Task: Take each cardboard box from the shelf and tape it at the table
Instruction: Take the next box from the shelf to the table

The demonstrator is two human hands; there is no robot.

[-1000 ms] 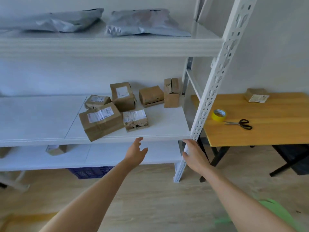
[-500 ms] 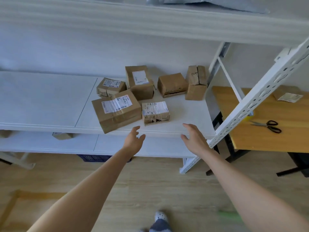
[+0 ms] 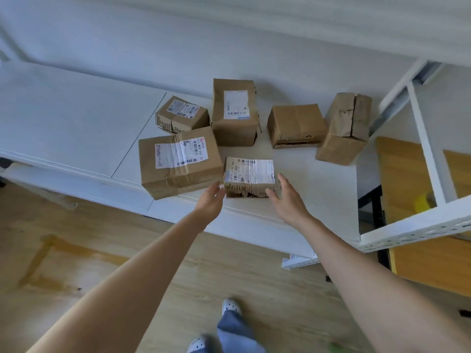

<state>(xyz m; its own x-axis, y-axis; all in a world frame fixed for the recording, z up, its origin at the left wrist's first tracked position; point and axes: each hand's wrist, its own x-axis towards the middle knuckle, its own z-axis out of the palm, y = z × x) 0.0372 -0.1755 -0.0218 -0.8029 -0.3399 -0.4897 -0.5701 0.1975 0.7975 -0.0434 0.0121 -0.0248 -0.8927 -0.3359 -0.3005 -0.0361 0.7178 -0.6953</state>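
Several cardboard boxes lie on the white shelf [image 3: 66, 128]. Nearest the front edge is a small box with a white label and a torn front face [image 3: 249, 177]. My left hand [image 3: 210, 201] is just left of that box, fingers straight, almost touching its corner. My right hand [image 3: 288, 200] is at its right side, fingers spread along the box's edge. Neither hand grips it. A larger labelled box [image 3: 179, 161] lies directly to the left, close to my left hand.
Behind stand a small labelled box [image 3: 181, 115], an upright labelled box [image 3: 234, 112], a plain box [image 3: 295, 125] and a crushed box [image 3: 344, 128]. A white shelf post [image 3: 418, 229] crosses on the right. Beyond it is the wooden table [image 3: 400, 174] with a yellow tape roll [image 3: 423, 203].
I have stepped closer and the view has tilted down. Both hands rose from below the shelf's front edge to either side of the small torn box.
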